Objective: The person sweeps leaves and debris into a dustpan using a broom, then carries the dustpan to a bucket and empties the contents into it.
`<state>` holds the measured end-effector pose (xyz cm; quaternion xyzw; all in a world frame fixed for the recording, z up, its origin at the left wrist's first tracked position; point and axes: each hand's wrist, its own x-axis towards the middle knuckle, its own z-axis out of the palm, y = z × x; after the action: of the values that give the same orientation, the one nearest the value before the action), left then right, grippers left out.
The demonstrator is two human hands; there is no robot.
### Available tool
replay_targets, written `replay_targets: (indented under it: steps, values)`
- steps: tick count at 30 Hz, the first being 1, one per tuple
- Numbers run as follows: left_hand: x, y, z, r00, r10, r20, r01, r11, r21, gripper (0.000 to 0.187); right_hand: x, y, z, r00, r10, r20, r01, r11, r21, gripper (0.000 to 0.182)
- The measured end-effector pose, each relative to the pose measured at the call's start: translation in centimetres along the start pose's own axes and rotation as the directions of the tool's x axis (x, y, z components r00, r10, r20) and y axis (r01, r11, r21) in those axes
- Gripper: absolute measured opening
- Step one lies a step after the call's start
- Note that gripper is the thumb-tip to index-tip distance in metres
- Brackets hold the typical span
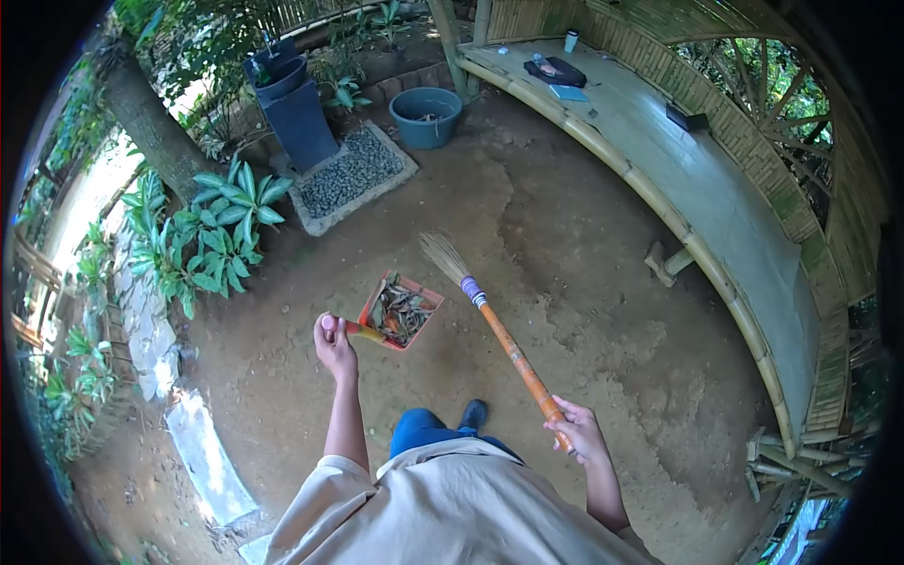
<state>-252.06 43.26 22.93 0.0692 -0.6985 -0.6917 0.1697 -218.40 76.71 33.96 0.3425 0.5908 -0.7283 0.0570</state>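
Note:
My left hand point(335, 347) is closed around the top of the handle of a red-orange dustpan point(400, 345). Dry brown leaves point(402, 311) fill much of the pan, which is in front of me, left of centre. On the other side, my right hand point(580, 432) grips the orange handle of a stick broom point(517, 356) near its end. The broom slants up and to the left, with purple binding below its bristles point(443, 252). Those bristles point away from me, beyond the dustpan's right corner.
Bare earth point(603, 330) surrounds me. A long bamboo-edged bench point(734, 226) curves along the right, with a dark bag point(556, 71) on it. Ahead stand a teal tub point(426, 118) and a gravel bed point(353, 174). Leafy plants point(212, 235) and stone slabs point(209, 461) line the left.

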Motion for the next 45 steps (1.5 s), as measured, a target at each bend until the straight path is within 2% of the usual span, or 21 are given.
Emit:
replay_targets:
  steps: [3, 10, 16, 21, 22, 25, 26, 30, 34, 38, 41, 42, 45]
  values:
    - [3.3, 0.0, 5.4, 1.000, 0.013, -0.024, -0.013, 1.000, -0.017, 0.031, 4.4, -4.3, -1.5, 0.999, 0.029, -0.025, -0.028, 0.999, 0.029, 0.070]
    - [11.9, -1.1, 15.7, 0.996, 0.060, -0.064, -0.060, 0.998, -0.010, 0.032, 17.5, -10.8, -3.1, 1.000, 0.016, 0.005, -0.015, 0.997, -0.072, 0.065]
    - [23.1, -3.5, 26.3, 0.999, 0.038, -0.030, -0.039, 0.998, -0.046, 0.033, 29.8, -19.6, -2.2, 1.000, -0.002, 0.022, 0.004, 0.997, -0.076, 0.066]
    - [33.3, -3.8, 35.8, 1.000, 0.018, -0.014, -0.019, 0.999, -0.047, 0.035, 39.7, -29.7, -0.3, 1.000, -0.009, 0.012, 0.010, 0.994, -0.109, 0.067]
    - [37.3, -4.1, 39.0, 0.999, 0.044, -0.020, -0.045, 0.996, -0.082, 0.035, 43.5, -32.5, 0.6, 1.000, -0.024, 0.021, 0.026, 0.996, -0.087, 0.067]
    - [42.8, -3.6, 43.1, 0.998, 0.058, 0.023, -0.057, 0.996, -0.062, 0.033, 48.1, -36.8, 1.3, 0.999, -0.042, 0.020, 0.042, 0.998, -0.048, 0.067]
    - [44.4, -3.5, 44.7, 0.996, 0.093, -0.012, -0.094, 0.991, -0.092, 0.030, 49.5, -38.1, 1.5, 0.999, -0.037, 0.019, 0.038, 0.998, -0.051, 0.067]
    - [50.6, -2.3, 50.2, 0.989, 0.149, 0.024, -0.148, 0.988, -0.044, 0.029, 56.2, -42.6, 1.7, 0.999, -0.051, 0.000, 0.051, 0.999, 0.007, 0.068]
    - [56.4, -1.9, 55.7, 0.982, 0.187, 0.017, -0.187, 0.982, 0.035, 0.029, 63.7, -47.2, 1.4, 0.998, -0.056, 0.011, 0.056, 0.997, -0.048, 0.069]
    - [62.2, -2.3, 62.1, 0.977, 0.208, -0.037, -0.209, 0.978, -0.007, 0.031, 72.6, -51.5, -0.1, 0.995, -0.083, 0.050, 0.085, 0.996, -0.041, 0.071]
    - [66.7, -2.6, 66.7, 0.980, 0.194, -0.039, -0.192, 0.981, 0.033, 0.032, 78.4, -55.1, -1.5, 0.995, -0.063, 0.082, 0.068, 0.996, -0.063, 0.071]
    - [67.8, -2.3, 68.4, 0.969, 0.241, -0.051, -0.238, 0.970, 0.056, 0.032, 80.2, -56.3, -1.9, 0.994, -0.062, 0.093, 0.068, 0.996, -0.064, 0.071]
    - [71.9, -1.8, 72.8, 0.967, 0.252, -0.022, -0.248, 0.962, 0.111, 0.032, 84.8, -60.2, -2.9, 0.992, -0.044, 0.119, 0.055, 0.994, -0.089, 0.070]
